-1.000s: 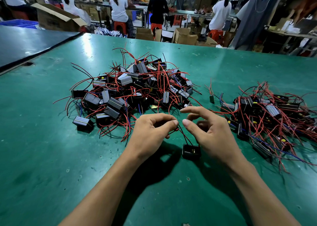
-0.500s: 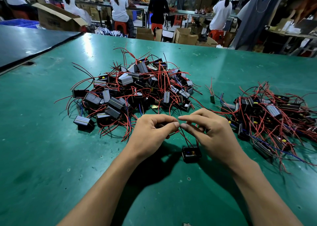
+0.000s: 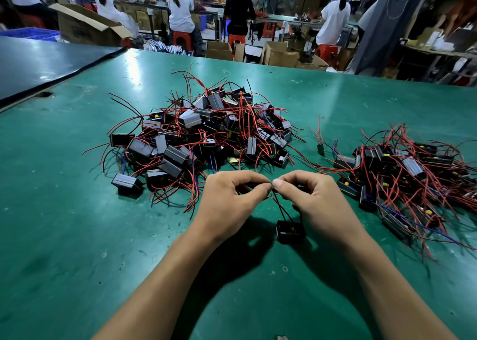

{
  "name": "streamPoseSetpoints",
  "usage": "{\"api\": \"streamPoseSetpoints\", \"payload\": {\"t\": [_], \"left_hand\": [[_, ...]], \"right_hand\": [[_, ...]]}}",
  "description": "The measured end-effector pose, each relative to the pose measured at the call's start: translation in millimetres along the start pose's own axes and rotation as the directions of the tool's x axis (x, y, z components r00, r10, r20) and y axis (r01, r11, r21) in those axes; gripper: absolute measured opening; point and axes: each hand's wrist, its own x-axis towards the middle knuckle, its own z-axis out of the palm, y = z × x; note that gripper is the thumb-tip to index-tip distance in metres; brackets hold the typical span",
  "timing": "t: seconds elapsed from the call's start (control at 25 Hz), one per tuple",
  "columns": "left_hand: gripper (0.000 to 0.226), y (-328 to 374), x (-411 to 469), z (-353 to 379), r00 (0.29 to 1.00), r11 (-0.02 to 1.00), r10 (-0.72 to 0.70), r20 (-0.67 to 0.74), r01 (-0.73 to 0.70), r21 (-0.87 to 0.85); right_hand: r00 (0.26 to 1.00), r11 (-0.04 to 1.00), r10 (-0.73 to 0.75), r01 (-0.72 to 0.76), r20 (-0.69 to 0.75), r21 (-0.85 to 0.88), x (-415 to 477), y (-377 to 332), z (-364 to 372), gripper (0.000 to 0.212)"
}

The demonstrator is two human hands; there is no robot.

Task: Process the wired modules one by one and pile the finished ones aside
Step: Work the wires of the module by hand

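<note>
Black module [image 3: 290, 231] open face up, leads [image 3: 280, 205] slanting up-left into pinch of both hands: left [image 3: 227, 200], right [image 3: 317, 203].

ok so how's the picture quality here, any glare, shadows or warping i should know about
Head view: a pale glare streak lies on the green table at far left; the left hand and right hand, pinching the wires of a module, cast dark shadows toward the camera; wide-angle bending curves the table's far edge; the right pile looks slightly softer than the sharp centre pile.
</note>
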Motion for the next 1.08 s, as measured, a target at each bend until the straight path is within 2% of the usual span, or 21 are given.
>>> {"api": "streamPoseSetpoints", "payload": {"t": [0.12, 0.24, 0.36, 0.52, 0.6, 0.64, 0.76, 0.84, 0.92, 1.0, 1.08], "left_hand": [[0.008, -2.3, 1.5, -2.8, 0.996, 0.994, -0.067, 0.059, 0.072, -0.082], [0.007, -0.3, 1.1, -3.7, 0.993, 0.993, -0.083, 0.085, 0.089, -0.078], [0.007, -0.2, 1.3, -4.5, 0.992, 0.992, -0.097, 0.083, 0.103, -0.076], [0.007, -0.4, 0.5, -4.8, 0.992, 0.993, -0.093, 0.090, 0.099, -0.060], [0.007, 0.8, -0.4, -3.1, 0.993, 0.995, -0.084, 0.088, 0.089, -0.053], [0.007, 1.1, -0.7, -1.8, 0.994, 0.997, -0.069, 0.082, 0.072, -0.035], [0.007, 0.8, -1.2, 0.7, 0.998, 0.999, 0.003, 0.068, -0.007, 0.049], [0.008, 0.9, -2.0, 1.1, 0.997, 0.996, 0.040, 0.069, -0.045, 0.078], [0.008, -0.4, -2.2, 0.8, 0.996, 0.997, 0.032, 0.079, -0.037, 0.066], [0.007, -2.8, -0.8, -0.6, 0.994, 1.000, -0.014, 0.106, 0.013, 0.016], [0.006, -4.7, 1.4, -2.3, 0.991, 0.996, -0.065, 0.121, 0.072, -0.059]], "right_hand": [[0.997, 0.995, -0.065, 0.068, 0.035, -0.080, -2.5, 1.8, -4.9, 0.005], [0.972, 0.952, -0.233, 0.224, -0.018, -0.211, -1.5, 5.1, -8.9, 0.019], [0.918, 0.875, -0.397, 0.380, 0.005, -0.300, -0.2, 7.5, -7.8, 0.018], [0.907, 0.846, -0.422, 0.396, 0.005, -0.357, 0.4, 9.8, -7.9, 0.010], [0.916, 0.861, -0.401, 0.371, -0.015, -0.349, -0.8, 7.8, -6.5, 0.001], [0.932, 0.881, -0.360, 0.328, -0.033, -0.340, -1.4, 7.1, -4.1, 0.004], [0.993, 0.978, -0.112, 0.102, -0.048, -0.184, 0.7, 7.2, -0.4, 0.014], [1.000, 0.998, 0.017, -0.018, -0.015, -0.059, 2.4, 7.3, -2.5, 0.015], [1.000, 0.999, 0.027, -0.027, -0.010, -0.021, 1.7, 7.2, -3.9, 0.010], [0.991, 0.990, -0.115, 0.110, -0.067, -0.086, -0.3, 5.6, -3.7, 0.005], [0.936, 0.923, -0.339, 0.311, -0.097, -0.227, -0.9, 6.1, -3.6, 0.008]]}}
